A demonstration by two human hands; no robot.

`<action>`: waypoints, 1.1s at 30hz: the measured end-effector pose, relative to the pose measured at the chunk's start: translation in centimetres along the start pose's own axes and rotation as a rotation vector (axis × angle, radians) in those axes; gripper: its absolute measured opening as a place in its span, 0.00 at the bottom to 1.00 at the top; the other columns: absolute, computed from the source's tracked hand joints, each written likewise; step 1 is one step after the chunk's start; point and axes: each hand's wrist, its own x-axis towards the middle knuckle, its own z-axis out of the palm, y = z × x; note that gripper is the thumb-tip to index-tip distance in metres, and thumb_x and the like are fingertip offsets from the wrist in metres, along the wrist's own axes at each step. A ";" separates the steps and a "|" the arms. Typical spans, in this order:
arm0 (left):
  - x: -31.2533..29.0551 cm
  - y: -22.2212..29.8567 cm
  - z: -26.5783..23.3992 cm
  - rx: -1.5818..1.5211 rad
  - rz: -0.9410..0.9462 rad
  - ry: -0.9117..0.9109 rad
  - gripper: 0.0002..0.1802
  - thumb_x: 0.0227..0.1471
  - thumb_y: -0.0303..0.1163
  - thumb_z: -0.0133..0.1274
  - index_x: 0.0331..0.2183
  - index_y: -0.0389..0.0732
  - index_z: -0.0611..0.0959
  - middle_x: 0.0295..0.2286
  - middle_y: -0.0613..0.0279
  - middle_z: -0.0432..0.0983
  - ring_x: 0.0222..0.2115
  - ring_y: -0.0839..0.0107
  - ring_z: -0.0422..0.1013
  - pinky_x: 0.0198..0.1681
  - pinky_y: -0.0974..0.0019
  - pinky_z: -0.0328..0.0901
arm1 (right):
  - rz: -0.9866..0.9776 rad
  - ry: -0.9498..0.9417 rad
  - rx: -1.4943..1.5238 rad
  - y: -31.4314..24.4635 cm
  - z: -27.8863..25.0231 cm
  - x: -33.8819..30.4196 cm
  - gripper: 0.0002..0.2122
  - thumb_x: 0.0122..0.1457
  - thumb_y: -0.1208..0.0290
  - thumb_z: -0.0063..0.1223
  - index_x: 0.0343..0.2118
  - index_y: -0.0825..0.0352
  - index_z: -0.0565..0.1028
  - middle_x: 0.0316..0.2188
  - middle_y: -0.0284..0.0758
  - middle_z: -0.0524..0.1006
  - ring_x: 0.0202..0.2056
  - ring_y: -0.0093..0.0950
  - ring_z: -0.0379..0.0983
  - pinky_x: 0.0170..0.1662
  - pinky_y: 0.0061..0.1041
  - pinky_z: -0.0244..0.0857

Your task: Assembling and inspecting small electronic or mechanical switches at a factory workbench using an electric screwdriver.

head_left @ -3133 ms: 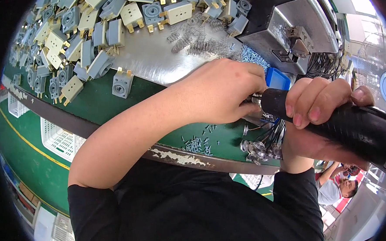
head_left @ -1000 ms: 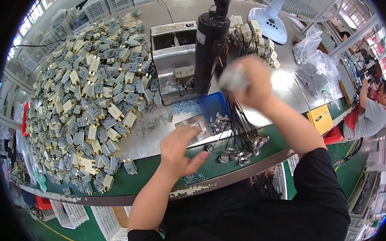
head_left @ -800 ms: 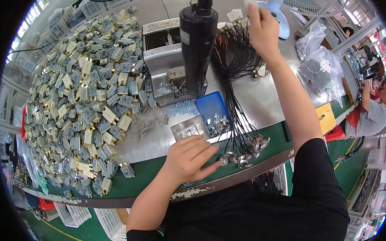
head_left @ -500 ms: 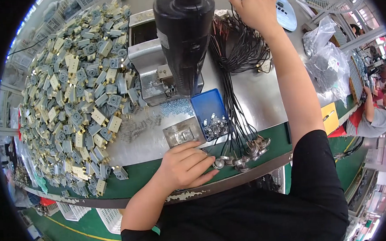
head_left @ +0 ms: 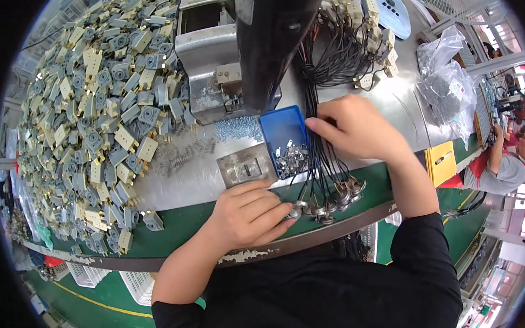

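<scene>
My left hand (head_left: 247,215) rests at the table's front edge, fingers curled and thumb hidden beneath; whatever it holds is out of sight. Its fingertips lie next to round metal caps (head_left: 321,211) on the wire ends and just before a metal fixture plate (head_left: 230,171) with a slotted recess. My right hand (head_left: 355,129) is closed, thumb and forefinger pinched at a black wire at the edge of the bundle of black wires (head_left: 311,96). Left of that bundle sits a blue tray (head_left: 283,124) with small metal clips (head_left: 295,161) in it.
A large heap of grey-and-cream socket parts (head_left: 99,107) covers the left side. A black power driver (head_left: 271,39) hangs over a metal jig (head_left: 212,54). Screws (head_left: 237,128) and springs (head_left: 185,153) lie nearby. A blue fan (head_left: 388,9), plastic bags (head_left: 448,89) and a yellow pad (head_left: 440,163) stand right.
My right hand has come back from the far end of the wires to beside the blue tray, its fingers closing. My left hand stays near the fixture plate. The view has shifted slightly.
</scene>
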 end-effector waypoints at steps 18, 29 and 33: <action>3.0 3.5 -0.3 -0.295 -0.380 -0.124 0.41 0.52 0.43 0.66 0.62 0.36 0.70 0.46 0.50 0.81 0.46 0.53 0.80 0.50 0.53 0.71 | 0.362 0.138 0.935 -2.1 2.6 -1.2 0.08 0.64 0.71 0.60 0.30 0.66 0.74 0.25 0.20 0.70 0.26 0.11 0.62 0.29 0.18 0.55; 5.2 3.6 1.8 -1.133 -0.915 0.296 0.27 0.65 0.28 0.54 0.62 0.29 0.71 0.57 0.55 0.74 0.58 0.67 0.70 0.62 0.64 0.62 | 0.347 0.100 1.116 -2.2 2.6 -2.3 0.05 0.64 0.76 0.58 0.40 0.69 0.74 0.27 0.25 0.73 0.26 0.16 0.69 0.29 0.18 0.62; 4.9 3.3 0.2 -0.948 -1.013 0.226 0.22 0.63 0.28 0.57 0.57 0.31 0.78 0.50 0.58 0.79 0.44 0.71 0.78 0.50 0.64 0.72 | 0.380 0.127 1.184 -1.8 1.9 -3.4 0.09 0.65 0.77 0.56 0.46 0.72 0.74 0.24 0.29 0.73 0.20 0.18 0.66 0.24 0.19 0.59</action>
